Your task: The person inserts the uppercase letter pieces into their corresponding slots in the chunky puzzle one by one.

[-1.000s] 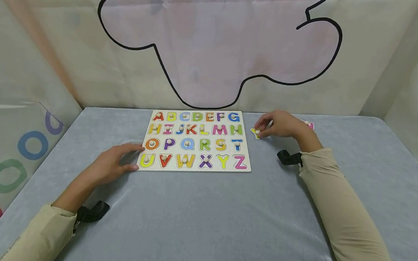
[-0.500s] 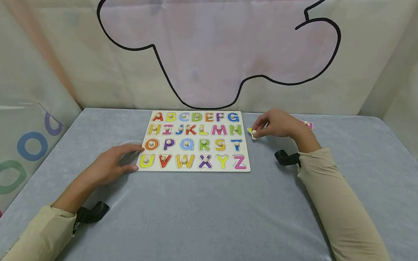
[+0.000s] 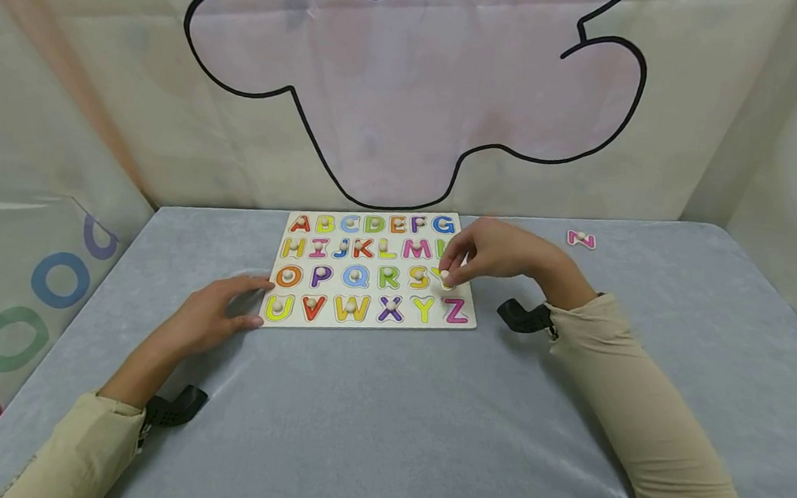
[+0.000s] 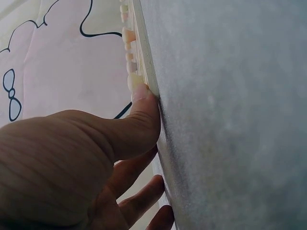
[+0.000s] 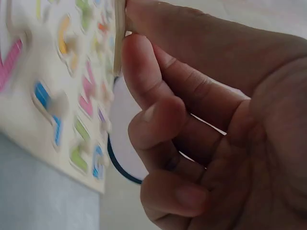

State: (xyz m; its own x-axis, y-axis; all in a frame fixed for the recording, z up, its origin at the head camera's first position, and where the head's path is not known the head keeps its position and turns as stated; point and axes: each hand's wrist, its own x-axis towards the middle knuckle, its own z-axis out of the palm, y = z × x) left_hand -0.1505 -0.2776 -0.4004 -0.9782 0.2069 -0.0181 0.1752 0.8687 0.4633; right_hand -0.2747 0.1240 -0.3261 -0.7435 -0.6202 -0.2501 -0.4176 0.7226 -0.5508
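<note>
My right hand (image 3: 501,254) pinches a yellow letter piece (image 5: 119,43), apparently a Y, by its small knob. It is above the right side of the white alphabet board (image 3: 338,287), covering part of the N and T. At the board's left edge, near the front corner, my left hand (image 3: 211,316) rests with thumb and fingers touching the side. In the left wrist view the thumb presses the board's edge (image 4: 145,52). Most letters carry knobs; the yellow Y (image 3: 423,308) and pink Z (image 3: 456,311) in the front row show none.
A pink letter piece (image 3: 581,240) with a knob, perhaps a Z turned sideways, lies on the grey-blue cloth (image 3: 368,428) at the back right. Behind the table hangs a printed curtain (image 3: 397,99). Black wrist straps (image 3: 524,317) sit on both wrists.
My right hand has moved left with the yellow letter piece, from the cloth beside the board to above the board. The pink piece has come fully into view. My left hand stays put.
</note>
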